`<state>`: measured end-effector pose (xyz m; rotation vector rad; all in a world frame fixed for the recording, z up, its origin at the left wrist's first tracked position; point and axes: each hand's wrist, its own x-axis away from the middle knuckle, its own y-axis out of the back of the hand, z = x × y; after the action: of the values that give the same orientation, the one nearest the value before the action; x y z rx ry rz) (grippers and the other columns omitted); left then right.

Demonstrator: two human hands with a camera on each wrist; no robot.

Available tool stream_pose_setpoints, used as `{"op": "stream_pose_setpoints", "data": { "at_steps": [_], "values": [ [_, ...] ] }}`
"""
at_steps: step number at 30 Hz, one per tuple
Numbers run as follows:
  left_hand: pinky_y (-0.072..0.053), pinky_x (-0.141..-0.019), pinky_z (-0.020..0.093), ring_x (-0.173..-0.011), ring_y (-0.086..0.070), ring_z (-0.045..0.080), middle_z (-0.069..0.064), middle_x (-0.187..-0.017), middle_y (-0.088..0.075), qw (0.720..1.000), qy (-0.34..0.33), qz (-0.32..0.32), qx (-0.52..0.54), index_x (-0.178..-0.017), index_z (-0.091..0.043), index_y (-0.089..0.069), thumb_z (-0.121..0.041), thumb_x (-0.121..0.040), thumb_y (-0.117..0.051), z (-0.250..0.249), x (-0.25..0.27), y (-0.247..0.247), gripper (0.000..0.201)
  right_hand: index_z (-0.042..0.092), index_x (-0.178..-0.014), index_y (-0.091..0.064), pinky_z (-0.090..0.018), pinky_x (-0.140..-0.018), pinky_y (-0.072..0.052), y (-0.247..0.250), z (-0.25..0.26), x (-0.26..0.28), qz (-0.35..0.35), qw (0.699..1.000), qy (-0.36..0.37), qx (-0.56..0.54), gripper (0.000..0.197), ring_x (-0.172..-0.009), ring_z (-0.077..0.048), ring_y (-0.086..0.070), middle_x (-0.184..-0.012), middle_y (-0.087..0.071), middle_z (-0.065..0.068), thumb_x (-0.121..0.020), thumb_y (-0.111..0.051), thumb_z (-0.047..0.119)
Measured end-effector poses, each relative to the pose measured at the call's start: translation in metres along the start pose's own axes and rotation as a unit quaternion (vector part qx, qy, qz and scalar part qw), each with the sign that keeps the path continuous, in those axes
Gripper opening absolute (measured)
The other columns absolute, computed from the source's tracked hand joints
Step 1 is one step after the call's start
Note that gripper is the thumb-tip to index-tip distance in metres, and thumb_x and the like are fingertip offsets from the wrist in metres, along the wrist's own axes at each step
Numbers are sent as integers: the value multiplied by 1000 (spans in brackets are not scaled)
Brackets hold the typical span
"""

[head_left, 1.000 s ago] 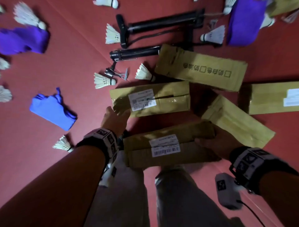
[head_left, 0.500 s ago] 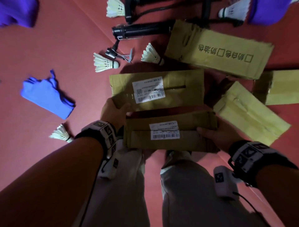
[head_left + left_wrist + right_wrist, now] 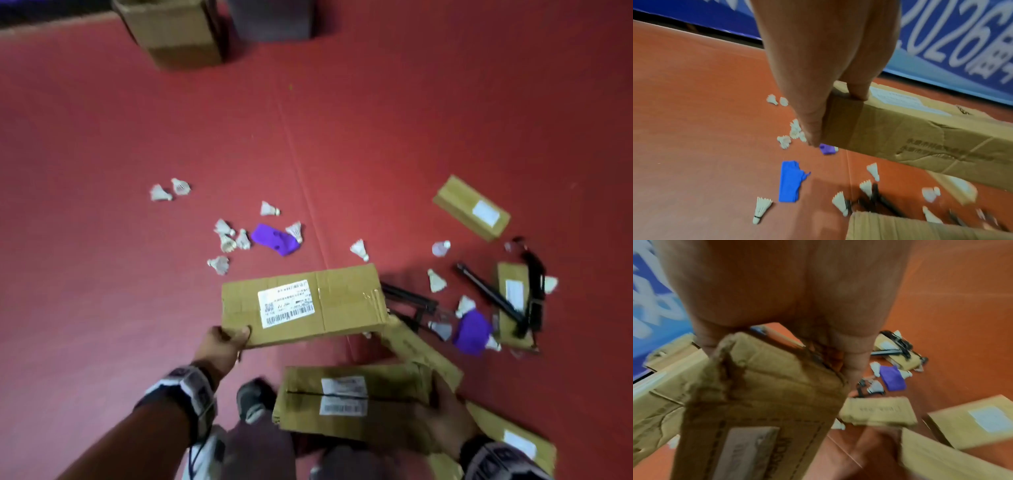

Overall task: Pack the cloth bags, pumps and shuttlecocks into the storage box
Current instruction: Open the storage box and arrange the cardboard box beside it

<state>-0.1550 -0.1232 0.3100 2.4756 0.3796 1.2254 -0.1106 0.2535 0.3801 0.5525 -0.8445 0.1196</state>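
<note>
My left hand (image 3: 224, 342) grips the left end of a long labelled cardboard box (image 3: 342, 301) and holds it off the red floor; the left wrist view shows the fingers (image 3: 816, 113) wrapped round the box's end (image 3: 920, 138). My right hand (image 3: 445, 425) grips a second labelled cardboard box (image 3: 301, 383) near my legs, its torn end (image 3: 766, 394) filling the right wrist view. Several white shuttlecocks (image 3: 226, 240) lie scattered ahead. Two purple cloth bags (image 3: 274, 240) (image 3: 472, 330), a blue cloth bag (image 3: 790, 181) and black pumps (image 3: 493, 298) lie on the floor.
More flat cartons lie on the floor at the right (image 3: 471, 207) (image 3: 513, 294) and by my right arm (image 3: 513, 442). An upright carton (image 3: 178, 31) and a dark box (image 3: 274, 17) stand far ahead. A blue banner wall (image 3: 962, 40) borders the floor.
The view has pulled up and back from the floor. My left hand has taken hold of the farther labelled box and lifted it; my right hand has raised the nearer box too.
</note>
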Motion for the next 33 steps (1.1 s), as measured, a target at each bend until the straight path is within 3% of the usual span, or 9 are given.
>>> {"op": "stream_pose_setpoints", "data": {
  "at_steps": [5,8,10,12,16,20,25,30,33],
  "values": [
    [-40,-61,33,-61,-49,20,9,-63,-61,974,-5,-71,214,-81,-2,-61,-38,-57,-80,-59,75,103,48,20,-130,-51,-32,-91,-46,12,136,42,-55,996,56,32,65,-93,-20,-61,-101,-67,-3,-73,-80,15],
    [-46,-62,33,-68,-57,22,17,-90,-69,950,10,-62,306,-109,0,-57,-34,-50,-86,-76,79,146,74,23,-131,-45,-34,-91,-46,7,212,47,-88,990,104,46,65,-93,-23,-62,-108,-66,-5,-75,-77,22],
    [-48,-63,30,-72,-59,21,12,-94,-68,934,16,-26,355,-119,0,-55,-31,-56,-88,-89,79,171,77,20,-148,-26,-37,-99,-43,2,261,53,-115,984,120,59,84,-111,-30,-58,-129,-59,-10,-79,-74,29],
    [-43,-57,26,-66,-55,19,9,-83,-64,931,16,-15,365,-114,-1,-60,-31,-67,-85,-104,72,195,62,18,-154,-4,-39,-104,-39,-5,297,55,-142,980,123,65,98,-125,-34,-50,-144,-46,-12,-83,-70,35],
    [-42,-51,22,-59,-53,20,9,-74,-61,939,7,-31,341,-99,-4,-66,-40,-64,-83,-140,52,230,53,18,-153,7,-43,-104,-41,-15,348,55,-189,974,109,54,103,-127,-35,-48,-151,-36,-12,-85,-66,41],
    [-52,-63,31,-67,-60,23,13,-85,-66,945,-18,-73,317,-101,-2,-66,-35,-79,-76,-193,22,262,41,14,-153,8,-32,-79,-50,-9,412,33,-214,966,137,56,104,-113,-33,-57,-149,-38,-16,-86,-67,39],
    [-50,-60,30,-67,-58,22,12,-84,-63,935,-54,-95,338,-110,-1,-61,-26,-82,-73,-266,-15,292,40,13,-153,6,-41,-101,-41,2,510,-25,-200,964,171,48,107,-128,-38,-47,-148,-39,-19,-83,-69,41],
    [-50,-50,29,-63,-62,26,14,-83,-67,924,-31,-151,350,-104,1,-63,-38,-62,-85,-322,-59,314,61,13,-154,5,-42,-104,-38,-1,602,-72,-170,965,199,27,109,-129,-39,-45,-146,-41,-21,-81,-71,41],
    [-59,-58,36,-74,-69,30,14,-85,-68,917,6,-189,351,-93,2,-65,-54,-49,-85,-341,-88,320,73,12,-154,5,-41,-104,-37,-10,647,-99,-157,966,205,33,111,-128,-40,-46,-144,-43,-22,-80,-73,41]
  ]
}}
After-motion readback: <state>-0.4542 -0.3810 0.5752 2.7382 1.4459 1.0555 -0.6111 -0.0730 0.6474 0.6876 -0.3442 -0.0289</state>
